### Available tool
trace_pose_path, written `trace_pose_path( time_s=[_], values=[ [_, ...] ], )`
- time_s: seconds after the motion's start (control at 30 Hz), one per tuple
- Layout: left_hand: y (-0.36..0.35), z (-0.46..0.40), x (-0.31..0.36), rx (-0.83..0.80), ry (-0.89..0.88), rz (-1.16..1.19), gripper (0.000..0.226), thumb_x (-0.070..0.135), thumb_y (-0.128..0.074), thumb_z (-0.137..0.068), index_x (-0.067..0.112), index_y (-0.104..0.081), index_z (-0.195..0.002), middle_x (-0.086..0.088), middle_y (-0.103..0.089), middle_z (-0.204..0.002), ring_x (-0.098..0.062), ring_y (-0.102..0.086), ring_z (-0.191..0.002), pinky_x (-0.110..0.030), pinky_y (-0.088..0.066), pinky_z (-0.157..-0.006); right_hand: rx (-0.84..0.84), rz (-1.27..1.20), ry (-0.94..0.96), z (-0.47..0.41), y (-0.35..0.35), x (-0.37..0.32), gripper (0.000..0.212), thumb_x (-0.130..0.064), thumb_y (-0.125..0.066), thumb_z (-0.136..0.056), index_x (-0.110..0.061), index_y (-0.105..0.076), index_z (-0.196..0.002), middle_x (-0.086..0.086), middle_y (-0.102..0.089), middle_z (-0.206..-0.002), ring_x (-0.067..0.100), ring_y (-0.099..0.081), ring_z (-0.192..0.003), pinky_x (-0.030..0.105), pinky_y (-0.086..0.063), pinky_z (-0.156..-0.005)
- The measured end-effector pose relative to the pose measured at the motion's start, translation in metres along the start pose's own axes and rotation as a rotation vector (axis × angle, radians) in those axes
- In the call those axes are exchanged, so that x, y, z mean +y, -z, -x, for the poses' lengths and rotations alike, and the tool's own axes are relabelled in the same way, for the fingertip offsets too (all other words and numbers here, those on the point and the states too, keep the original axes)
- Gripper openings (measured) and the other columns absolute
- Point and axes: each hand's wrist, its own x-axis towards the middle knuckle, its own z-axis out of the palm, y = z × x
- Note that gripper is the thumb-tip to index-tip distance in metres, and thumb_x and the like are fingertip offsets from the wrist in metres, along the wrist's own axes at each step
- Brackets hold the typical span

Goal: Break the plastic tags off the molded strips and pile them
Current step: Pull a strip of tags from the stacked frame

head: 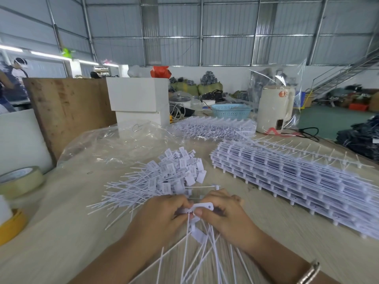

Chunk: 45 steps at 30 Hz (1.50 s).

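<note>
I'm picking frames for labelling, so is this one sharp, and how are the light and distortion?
Head view: even, soft light; no harsh shadows. Both hands, left and right, and the strip they pinch are slightly soft; table edges smear with motion blur. Wide-angle lens bends the roof beams; the tag pile is fairly clear.

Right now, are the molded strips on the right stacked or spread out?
Stacked. The molded strips lie in neat layers on the table, one bare strip resting across the top.

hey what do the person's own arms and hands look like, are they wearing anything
Both hands, the left hand and the right hand, are bare, without gloves. The forearms are uncovered too, with no sleeves in view. The right wrist carries a metallic bracelet. No rings can be made out.
</note>
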Motion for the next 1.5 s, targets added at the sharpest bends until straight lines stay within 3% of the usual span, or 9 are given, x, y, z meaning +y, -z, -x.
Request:
trace_pose_path(
  time_s=[0.13,0.27,0.43,0.67,0.77,0.93,1.07,1.27,1.5],
  values=[
    [0.0,0.0,0.001,0.021,0.078,0.169,0.019,0.018,-0.078,-0.074,0.031,-0.073,-0.086,0.021,-0.068,-0.082,0.009,-0.06,-0.07,-0.003,-0.038,-0.061,0.016,0.037,0.048,0.001,0.001,-0.002,0.037,-0.035,-0.063,-0.087,-0.066,-0.054,-0.07,-0.034,-0.053,-0.074,-0.006,-0.043,-0.084,0.048,-0.028,-0.09],
    [0.002,0.001,0.004,0.015,0.105,0.263,0.046,0.017,-0.079,-0.074,0.049,-0.058,-0.1,0.022,-0.068,-0.079,-0.005,-0.064,-0.074,-0.01,-0.041,-0.061,0.007,0.032,0.09,0.001,0.002,-0.002,0.036,-0.035,-0.061,-0.088,-0.066,-0.054,-0.073,-0.037,-0.054,-0.074,-0.007,-0.044,-0.082,0.049,-0.03,-0.087],
    [0.004,-0.001,0.005,0.017,0.178,0.424,0.027,0.014,-0.08,-0.071,0.038,-0.073,-0.081,0.008,-0.073,-0.076,-0.017,-0.068,-0.074,-0.028,-0.049,-0.071,0.028,0.012,0.117,0.003,0.002,-0.001,0.026,-0.04,-0.058,-0.087,-0.063,-0.058,-0.076,-0.036,-0.056,-0.077,-0.004,-0.049,-0.086,0.043,-0.023,-0.089],
    [0.01,-0.001,0.004,0.028,0.27,0.692,0.008,0.02,-0.076,-0.072,0.026,-0.075,-0.067,0.0,-0.069,-0.06,-0.005,-0.061,-0.052,-0.012,-0.043,-0.051,0.12,0.014,0.086,0.001,0.0,0.004,0.01,-0.05,-0.054,-0.081,-0.05,-0.064,-0.083,-0.029,-0.061,-0.083,-0.002,-0.052,-0.095,0.036,-0.022,-0.089],
    [0.012,-0.002,-0.003,0.052,0.241,0.628,0.005,0.028,-0.077,-0.069,0.028,-0.072,-0.07,0.002,-0.071,-0.067,-0.003,-0.063,-0.059,-0.011,-0.044,-0.057,0.124,-0.019,0.021,0.0,0.002,0.009,0.013,-0.049,-0.056,-0.08,-0.049,-0.06,-0.068,-0.036,-0.059,-0.08,-0.008,-0.049,-0.098,0.033,-0.019,-0.093],
    [0.006,0.002,-0.01,0.077,0.181,0.327,0.019,0.024,-0.082,-0.069,0.034,-0.066,-0.073,0.011,-0.064,-0.064,0.001,-0.053,-0.054,-0.007,-0.038,-0.055,0.064,0.248,-0.061,0.0,-0.001,0.014,0.018,-0.048,-0.059,-0.084,-0.032,-0.066,-0.078,-0.018,-0.058,-0.091,-0.005,-0.037,-0.104,0.029,-0.015,-0.086],
    [0.003,0.002,-0.006,0.051,0.023,0.132,0.02,0.031,-0.079,-0.072,0.035,-0.061,-0.078,0.031,-0.057,-0.073,0.007,-0.054,-0.065,-0.006,-0.036,-0.056,0.035,0.319,-0.095,-0.001,-0.001,0.014,0.012,-0.052,-0.061,-0.081,-0.043,-0.063,-0.089,-0.029,-0.051,-0.096,-0.007,-0.031,-0.104,0.028,-0.012,-0.081],
    [0.0,0.002,0.006,0.011,-0.052,-0.02,0.022,0.033,-0.074,-0.076,0.024,-0.061,-0.092,0.02,-0.047,-0.092,-0.009,-0.057,-0.076,-0.03,-0.048,-0.063,0.174,0.256,0.029,0.0,-0.002,0.007,0.026,-0.07,-0.037,-0.074,-0.053,-0.056,-0.08,-0.032,-0.051,-0.086,-0.014,-0.037,-0.103,0.016,-0.011,-0.091],
    [0.0,0.002,0.019,0.036,-0.112,-0.06,0.041,0.044,-0.046,-0.078,0.023,-0.058,-0.11,0.008,-0.05,-0.104,-0.011,-0.056,-0.074,-0.029,-0.047,-0.055,0.054,0.292,0.141,0.003,-0.006,0.004,0.052,-0.069,-0.031,-0.075,-0.037,-0.069,-0.086,-0.034,-0.047,-0.092,-0.009,-0.032,-0.109,0.024,-0.014,-0.09]
  ],
)
